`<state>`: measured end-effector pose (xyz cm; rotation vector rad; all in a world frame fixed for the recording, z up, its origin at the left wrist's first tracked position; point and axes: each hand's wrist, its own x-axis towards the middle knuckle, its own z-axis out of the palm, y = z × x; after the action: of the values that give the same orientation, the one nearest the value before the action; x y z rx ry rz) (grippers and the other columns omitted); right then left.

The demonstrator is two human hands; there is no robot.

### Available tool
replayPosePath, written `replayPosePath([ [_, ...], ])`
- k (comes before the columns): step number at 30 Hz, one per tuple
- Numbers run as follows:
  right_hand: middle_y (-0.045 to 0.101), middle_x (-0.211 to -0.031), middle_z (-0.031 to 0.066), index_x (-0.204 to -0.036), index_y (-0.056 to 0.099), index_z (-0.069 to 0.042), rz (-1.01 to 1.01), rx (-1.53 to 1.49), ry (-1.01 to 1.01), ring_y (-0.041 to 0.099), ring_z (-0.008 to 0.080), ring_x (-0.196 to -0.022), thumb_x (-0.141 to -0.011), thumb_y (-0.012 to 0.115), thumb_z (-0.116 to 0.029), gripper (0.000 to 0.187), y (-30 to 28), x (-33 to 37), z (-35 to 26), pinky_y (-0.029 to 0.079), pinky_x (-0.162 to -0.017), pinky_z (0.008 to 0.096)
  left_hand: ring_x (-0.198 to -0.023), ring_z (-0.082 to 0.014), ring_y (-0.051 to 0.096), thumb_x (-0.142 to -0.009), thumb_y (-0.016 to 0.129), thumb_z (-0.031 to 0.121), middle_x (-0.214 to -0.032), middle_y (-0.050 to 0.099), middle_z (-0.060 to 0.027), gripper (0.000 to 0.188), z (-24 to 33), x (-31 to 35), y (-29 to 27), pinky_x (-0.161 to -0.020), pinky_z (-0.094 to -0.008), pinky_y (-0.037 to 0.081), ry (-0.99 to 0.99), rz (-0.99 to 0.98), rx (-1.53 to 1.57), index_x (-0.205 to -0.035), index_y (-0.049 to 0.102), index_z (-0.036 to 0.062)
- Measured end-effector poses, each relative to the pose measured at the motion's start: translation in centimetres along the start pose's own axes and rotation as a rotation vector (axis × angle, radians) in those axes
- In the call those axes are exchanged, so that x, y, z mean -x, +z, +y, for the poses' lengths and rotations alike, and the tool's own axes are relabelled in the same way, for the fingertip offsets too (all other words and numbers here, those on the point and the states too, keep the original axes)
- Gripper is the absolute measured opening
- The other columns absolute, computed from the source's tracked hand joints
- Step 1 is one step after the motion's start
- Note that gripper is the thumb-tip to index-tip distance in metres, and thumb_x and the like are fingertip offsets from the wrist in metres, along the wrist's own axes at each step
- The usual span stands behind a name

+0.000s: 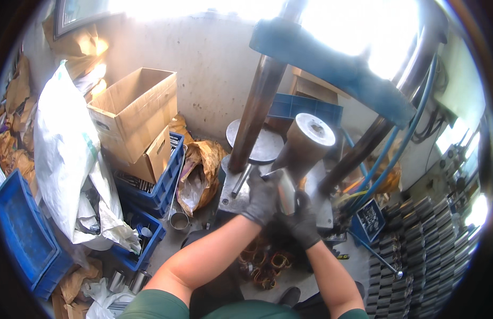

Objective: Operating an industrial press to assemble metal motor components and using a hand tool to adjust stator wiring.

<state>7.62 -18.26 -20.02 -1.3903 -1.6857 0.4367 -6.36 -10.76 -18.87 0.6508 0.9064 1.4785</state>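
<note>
In dark grey gloves, both my hands hold a shiny metal cylinder-like part (287,192) in front of the press. My left hand (261,200) grips its left side, and my right hand (301,222) closes round its lower right end. Just beyond them stands a thick steel cylinder (306,139) with a bright flat top, on the press bed (230,199). A short metal rod (242,181) lies on the bed beside my left hand. Behind the left press column (260,109) is a round metal plate (266,144).
A blue press crossbeam (331,64) spans above. Blue hoses (391,166) hang at the right, near stacked metal tubes (416,255). Cardboard boxes (135,114), a white sack (63,154) and blue crates (31,228) stand at the left. Copper-coloured rings (265,263) lie below my hands.
</note>
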Motion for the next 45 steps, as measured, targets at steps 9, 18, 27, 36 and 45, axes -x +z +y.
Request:
replayPosePath([
  [9, 0.064, -0.124, 0.0309, -0.147, 0.044, 0.001, -0.258, 0.346, 0.030, 0.065, 0.0450, -0.116, -0.072, 0.084, -0.048, 0.098, -1.1, -1.6, -1.3, 0.052, -0.099, 0.0474, -0.108, -0.0377, 0.068, -0.089, 0.074, 0.038, -0.116, 0.070, -0.0214, 0.054, 0.6, -3.4, -2.0, -0.096, -0.0480, 0.052, 0.201, -0.140, -0.914, -0.131, 0.059, 0.0072],
  [18, 0.066, -0.120, 0.0337, -0.151, 0.038, 0.002, -0.314, 0.548, 0.240, 0.065, 0.0471, -0.115, -0.074, 0.082, -0.054, 0.105, -4.3, 2.3, -6.9, 0.052, -0.099, 0.0482, -0.100, -0.0376, 0.070, -0.099, 0.061, 0.044, -0.101, 0.074, -0.0196, 0.037, 0.7, -4.3, -1.2, -0.091, -0.0478, 0.053, 0.235, -0.032, -0.959, -0.115, 0.070, 0.0112],
  [27, 0.057, -0.136, 0.0116, -0.152, 0.041, 0.001, 0.013, -0.244, 0.011, 0.056, 0.0227, -0.124, -0.075, 0.091, -0.030, 0.097, -10.7, 2.2, -5.6, 0.046, -0.106, 0.0387, -0.087, -0.0335, 0.072, -0.097, 0.065, 0.034, -0.089, 0.073, -0.0187, 0.031, -0.5, -5.3, -0.6, -0.083, -0.0450, 0.054, 0.229, 0.009, -0.866, -0.109, 0.071, 0.0056],
  [36, 0.062, -0.131, 0.0062, -0.144, 0.047, -0.010, 0.203, -0.662, -0.250, 0.063, 0.0226, -0.118, -0.077, 0.090, -0.019, 0.080, -9.2, -16.5, -5.8, 0.056, -0.094, 0.0355, -0.097, -0.0393, 0.070, -0.099, 0.060, 0.041, -0.099, 0.073, -0.0210, 0.037, -0.7, -5.3, -0.6, -0.087, -0.0469, 0.052, 0.223, 0.058, -0.826, -0.108, 0.070, 0.0068],
  [45, 0.066, -0.119, 0.0126, -0.130, 0.058, -0.007, 0.283, -0.067, -0.104, 0.066, 0.0259, -0.109, -0.081, 0.087, -0.032, 0.062, -9.2, -17.7, -4.8, 0.055, -0.092, 0.0385, -0.094, -0.0256, 0.072, -0.101, 0.065, 0.020, -0.103, 0.073, -0.0201, 0.026, 0.5, -0.7, 2.6, -0.089, -0.0389, 0.054, 0.408, -0.162, -0.494, -0.115, 0.069, -0.0019],
])
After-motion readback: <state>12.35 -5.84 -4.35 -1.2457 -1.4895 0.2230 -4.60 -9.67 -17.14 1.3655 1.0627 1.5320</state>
